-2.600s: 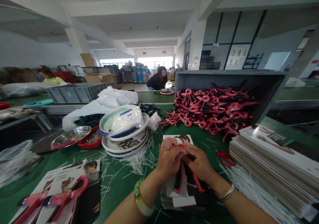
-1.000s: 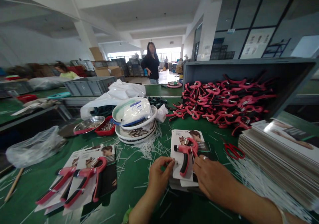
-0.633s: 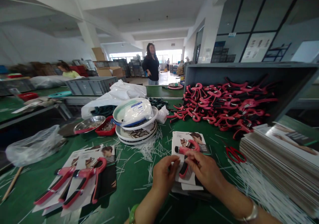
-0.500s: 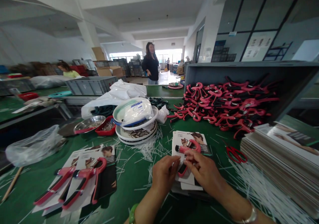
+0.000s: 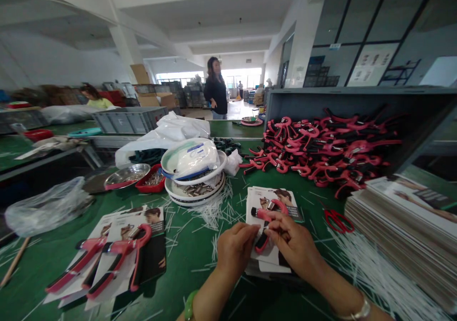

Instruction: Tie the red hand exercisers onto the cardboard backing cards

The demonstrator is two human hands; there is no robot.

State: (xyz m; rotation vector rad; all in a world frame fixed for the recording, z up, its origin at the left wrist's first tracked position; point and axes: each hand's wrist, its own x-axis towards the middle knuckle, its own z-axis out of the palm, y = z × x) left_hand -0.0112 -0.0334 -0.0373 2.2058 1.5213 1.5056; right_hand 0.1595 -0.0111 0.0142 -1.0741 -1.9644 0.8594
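In front of me, pink-and-black pliers [image 5: 264, 242] with a curved jaw lie on the top card [image 5: 274, 259] of a small stack of printed cards. My left hand [image 5: 235, 245] is closed in a pinch at the left of the handles. My right hand [image 5: 291, 235] pinches just opposite, over the pliers. Between the two sets of fingertips a thin white tie seems to be held, mostly hidden by the fingers. At the left, more pliers [image 5: 123, 257] rest on overlapping printed cards [image 5: 153, 259].
A tipped grey crate [image 5: 321, 92] spills many pliers at the back right. A tall card stack [image 5: 400, 235], loose white ties [image 5: 378, 273] and red scissors [image 5: 337, 221] lie at right. Stacked white bowls [image 5: 194, 192], a red tray [image 5: 152, 180] and a plastic bag [image 5: 46, 207] stand left. A person [image 5: 216, 92] stands beyond.
My fingers have shifted slightly at the pliers, with the right hand's fingers a little more bent over the handles. The pliers and cards stay in place; the view has tilted slightly.
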